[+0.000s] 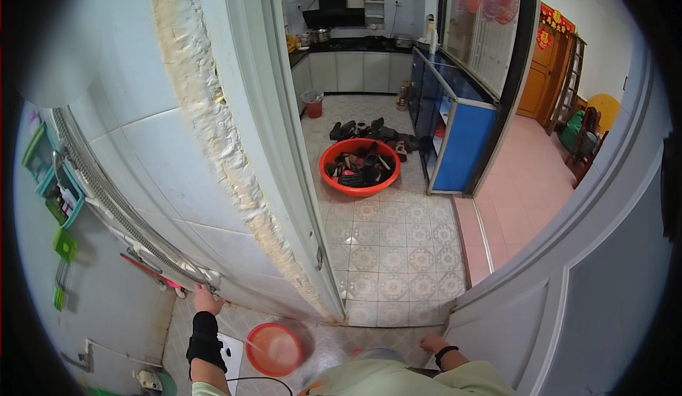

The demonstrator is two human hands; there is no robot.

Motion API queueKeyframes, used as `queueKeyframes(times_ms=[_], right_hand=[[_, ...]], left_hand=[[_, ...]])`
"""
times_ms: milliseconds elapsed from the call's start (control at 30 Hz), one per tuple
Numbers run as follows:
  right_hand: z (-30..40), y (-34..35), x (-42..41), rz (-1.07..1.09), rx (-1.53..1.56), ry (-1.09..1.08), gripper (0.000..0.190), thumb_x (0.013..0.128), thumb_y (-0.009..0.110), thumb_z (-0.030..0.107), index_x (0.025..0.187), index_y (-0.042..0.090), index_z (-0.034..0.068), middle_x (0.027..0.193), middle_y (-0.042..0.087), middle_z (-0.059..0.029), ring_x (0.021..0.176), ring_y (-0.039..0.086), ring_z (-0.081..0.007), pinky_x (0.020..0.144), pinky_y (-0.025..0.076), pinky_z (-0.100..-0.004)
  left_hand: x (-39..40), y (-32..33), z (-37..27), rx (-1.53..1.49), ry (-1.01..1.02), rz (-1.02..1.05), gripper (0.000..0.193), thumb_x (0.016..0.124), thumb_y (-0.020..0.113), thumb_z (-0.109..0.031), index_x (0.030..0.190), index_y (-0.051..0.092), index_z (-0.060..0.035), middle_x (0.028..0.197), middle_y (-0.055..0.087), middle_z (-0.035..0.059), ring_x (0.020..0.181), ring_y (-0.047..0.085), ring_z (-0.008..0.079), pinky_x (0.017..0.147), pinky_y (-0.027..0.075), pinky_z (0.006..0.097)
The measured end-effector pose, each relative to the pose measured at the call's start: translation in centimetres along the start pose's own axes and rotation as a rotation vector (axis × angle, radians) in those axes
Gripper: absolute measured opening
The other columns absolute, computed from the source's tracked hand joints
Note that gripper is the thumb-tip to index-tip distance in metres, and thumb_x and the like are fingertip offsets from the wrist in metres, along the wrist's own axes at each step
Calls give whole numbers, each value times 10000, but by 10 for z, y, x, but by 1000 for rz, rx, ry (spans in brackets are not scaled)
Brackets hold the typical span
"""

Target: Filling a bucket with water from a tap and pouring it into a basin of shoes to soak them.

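Observation:
My left hand (208,301), with a black brace around the wrist and forearm, reaches to a water tap (214,289) low on the tiled wall. Its fingers are around the tap, hiding part of it. From there a thin stream of water runs down into a red plastic basin (273,349) on the floor, where cloudy water stands. Beside the grey door (511,337), my right hand (434,342) hangs with fingers curled and nothing visible in it. A black band circles that wrist.
Past the doorway, a large red tub (359,191) full of shoes stands on the patterned tiles, with more shoes (349,129) behind it. A blue cabinet (462,145) borders the passage. A metal shower hose (128,220) runs down the wall; a white floor panel (230,356) lies near the basin.

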State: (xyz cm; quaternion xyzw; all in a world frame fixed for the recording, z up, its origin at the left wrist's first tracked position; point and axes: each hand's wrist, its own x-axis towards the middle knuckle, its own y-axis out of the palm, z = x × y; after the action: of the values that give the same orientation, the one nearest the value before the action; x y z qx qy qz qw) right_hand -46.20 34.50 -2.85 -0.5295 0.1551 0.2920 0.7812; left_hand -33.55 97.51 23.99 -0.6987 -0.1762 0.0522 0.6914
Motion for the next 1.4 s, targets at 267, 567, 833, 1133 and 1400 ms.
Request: queueKeyframes(times_ms=[267, 567, 833, 1133, 1400], right_hand=[[3, 10, -20, 21, 51, 137, 234, 667, 495, 190, 825, 580, 38, 654, 586, -84, 556, 569, -166, 530, 452, -278], [18, 10, -21, 17, -38, 120, 210, 659, 484, 184, 784, 585, 48, 605, 578, -83, 530, 564, -163, 513, 445, -271], [19, 16, -21, 50, 29, 205, 200, 646, 518, 179, 775, 590, 44, 603, 579, -75, 509, 560, -162, 498, 442, -264], [22, 13, -33, -64, 24, 120, 227, 644, 522, 190, 795, 589, 34, 619, 581, -86, 525, 562, -173, 510, 439, -276], [20, 20, -29, -38, 115, 171, 153, 586, 480, 156, 632, 572, 42, 719, 546, -165, 690, 530, -315, 638, 424, -366]], left_hand=[[1, -6, 1, -51, -44, 73, 355, 626, 532, -26, 971, 450, -46, 990, 388, 155, 792, 497, 333, 674, 424, 379], [2, -20, -5, -56, -76, 172, 329, 632, 489, -1, 952, 432, -49, 964, 382, 159, 787, 500, 339, 659, 427, 394], [5, -18, -6, -80, -82, 169, 368, 589, 545, -1, 934, 423, -46, 993, 358, 169, 803, 497, 332, 676, 427, 376], [4, -20, -7, -65, -96, 238, 422, 572, 567, -11, 962, 407, -25, 1015, 356, 192, 841, 489, 328, 701, 426, 361], [5, -21, -5, -54, -94, 219, 389, 594, 529, 5, 963, 409, -24, 1029, 351, 188, 825, 497, 330, 694, 425, 368]])
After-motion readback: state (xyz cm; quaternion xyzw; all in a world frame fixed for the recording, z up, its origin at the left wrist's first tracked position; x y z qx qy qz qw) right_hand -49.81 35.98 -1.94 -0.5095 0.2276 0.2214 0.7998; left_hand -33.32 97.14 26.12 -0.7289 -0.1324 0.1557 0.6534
